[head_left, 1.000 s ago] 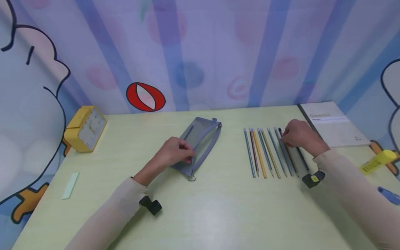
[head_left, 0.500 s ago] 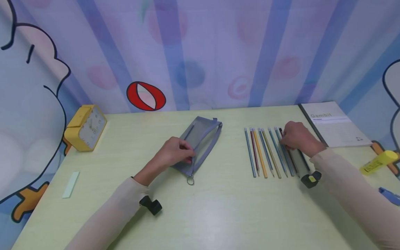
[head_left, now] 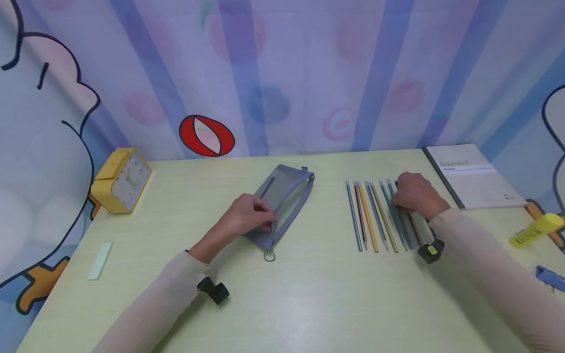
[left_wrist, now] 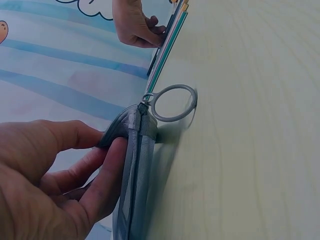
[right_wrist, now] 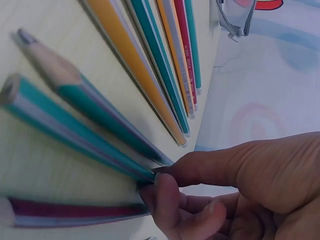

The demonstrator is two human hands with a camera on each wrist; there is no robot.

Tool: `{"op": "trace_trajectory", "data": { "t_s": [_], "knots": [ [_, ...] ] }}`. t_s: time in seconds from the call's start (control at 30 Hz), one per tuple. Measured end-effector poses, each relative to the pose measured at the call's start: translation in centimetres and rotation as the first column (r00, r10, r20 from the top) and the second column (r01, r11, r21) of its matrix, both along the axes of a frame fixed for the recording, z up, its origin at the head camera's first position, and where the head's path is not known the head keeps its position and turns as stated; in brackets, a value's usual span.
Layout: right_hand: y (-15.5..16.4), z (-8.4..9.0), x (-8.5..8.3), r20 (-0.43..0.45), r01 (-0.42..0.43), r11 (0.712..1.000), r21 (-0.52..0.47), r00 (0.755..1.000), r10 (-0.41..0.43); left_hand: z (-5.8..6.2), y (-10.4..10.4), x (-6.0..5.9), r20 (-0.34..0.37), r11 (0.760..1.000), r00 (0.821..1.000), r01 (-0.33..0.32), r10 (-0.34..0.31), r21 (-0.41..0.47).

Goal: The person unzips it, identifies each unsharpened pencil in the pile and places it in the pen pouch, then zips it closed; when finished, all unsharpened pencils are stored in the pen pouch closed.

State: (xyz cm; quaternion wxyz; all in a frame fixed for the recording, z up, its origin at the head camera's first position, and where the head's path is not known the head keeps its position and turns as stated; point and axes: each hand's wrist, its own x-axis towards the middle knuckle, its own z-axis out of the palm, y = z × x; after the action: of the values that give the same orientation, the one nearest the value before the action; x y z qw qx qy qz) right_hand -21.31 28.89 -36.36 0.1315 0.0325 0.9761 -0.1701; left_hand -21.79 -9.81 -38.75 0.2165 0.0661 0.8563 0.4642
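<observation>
My left hand (head_left: 247, 214) pinches the rim of a grey zip pencil case (head_left: 282, 182) that lies with its mouth gaping. In the left wrist view a metal ring (left_wrist: 174, 120) hangs from its zip end. Over at the row of pencils (head_left: 374, 215), my right hand (head_left: 416, 195) pinches the end of a teal pencil (right_wrist: 75, 131) between thumb and fingers. A sharpened teal pencil (right_wrist: 107, 112) lies close beside it. On its other side is a dark red pencil (right_wrist: 75, 211), whose far end runs behind the fingers. Further pencils are partly hidden under the right hand.
A yellow clock (head_left: 121, 181) stands at the back left, with a pale green strip (head_left: 100, 261) nearer. A notebook (head_left: 476, 179) lies at the back right. A yellow highlighter-like tube (head_left: 536, 229) and a blue object (head_left: 550, 277) are at the right edge.
My right hand has moved slightly left, and the teal pencil in it now lies closer to its left neighbour. The left hand stays on the pencil case; its ring has swung down a little.
</observation>
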Motion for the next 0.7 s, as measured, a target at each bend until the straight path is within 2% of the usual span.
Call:
{"op": "trace_trajectory", "data": {
  "t_s": [0.27, 0.5, 0.57, 0.63, 0.7],
  "knots": [
    [-0.1, 0.3, 0.3, 0.019, 0.014, 1.0, 0.005, 1.0, -0.014, 0.0, -0.1, 0.0, -0.003, 1.0, 1.0, -0.001, 0.001, -0.001],
    [0.5, 1.5, 0.3, 0.017, -0.017, 1.0, -0.006, 1.0, 0.017, 0.1, -0.1, 0.1, -0.002, 1.0, 1.0, -0.004, 0.004, 0.003],
    [0.7, 2.0, 0.1, 0.048, -0.037, 0.997, -0.071, 0.998, 0.041, 0.1, -0.1, 0.1, -0.002, 1.0, 1.0, -0.003, 0.003, 0.003],
    [0.9, 2.3, -0.1, 0.091, -0.056, 0.982, -0.182, 0.993, 0.073, 0.1, -0.1, 0.1, -0.002, 1.0, 1.0, -0.004, 0.004, 0.003],
    [0.9, 2.5, -0.3, 0.145, -0.063, 0.938, -0.342, 0.982, 0.119, 0.1, -0.1, 0.1, -0.002, 1.0, 1.0, -0.006, 0.006, 0.001]
  ]
}}
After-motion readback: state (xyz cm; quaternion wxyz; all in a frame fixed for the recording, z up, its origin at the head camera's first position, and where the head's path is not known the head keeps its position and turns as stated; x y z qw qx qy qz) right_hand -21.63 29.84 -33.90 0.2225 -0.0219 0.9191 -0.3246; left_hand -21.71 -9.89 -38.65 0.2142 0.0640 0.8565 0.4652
